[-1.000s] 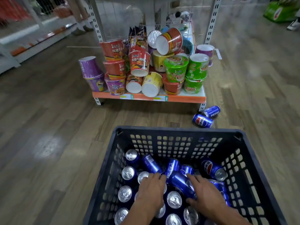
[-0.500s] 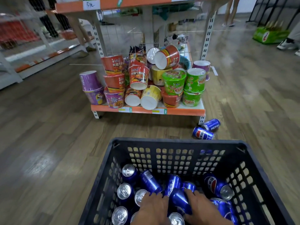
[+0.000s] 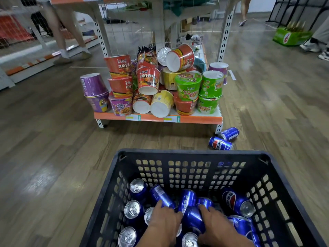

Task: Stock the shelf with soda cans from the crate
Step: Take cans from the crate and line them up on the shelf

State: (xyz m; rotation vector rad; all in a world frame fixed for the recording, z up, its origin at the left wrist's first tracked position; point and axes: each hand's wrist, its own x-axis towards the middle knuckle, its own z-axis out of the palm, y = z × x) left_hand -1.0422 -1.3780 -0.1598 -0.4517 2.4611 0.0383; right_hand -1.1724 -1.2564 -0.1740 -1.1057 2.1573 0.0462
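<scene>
Both hands are down in the crate [image 3: 277, 168] among the cans [image 3: 132, 209]. The left hand [image 3: 164, 220] lies over the cans with its fingertips on a tilted one, fingers bent; whether they close round it cannot be told. The right hand [image 3: 218, 223] rests against a lying can [image 3: 193, 218], fingers spread along its side, not clearly closed.

The cans look full, so each is probably fairly heavy for its size, with a stiff, smooth, likely slippery wall. The surest hold is round the middle of the body, thumb opposite the fingers. Upright ones can be taken by the rim.

Two more cans [image 3: 225, 139] lie on the floor beside the shelf [image 3: 158, 118], which is crowded with noodle cups [image 3: 188, 86].
</scene>
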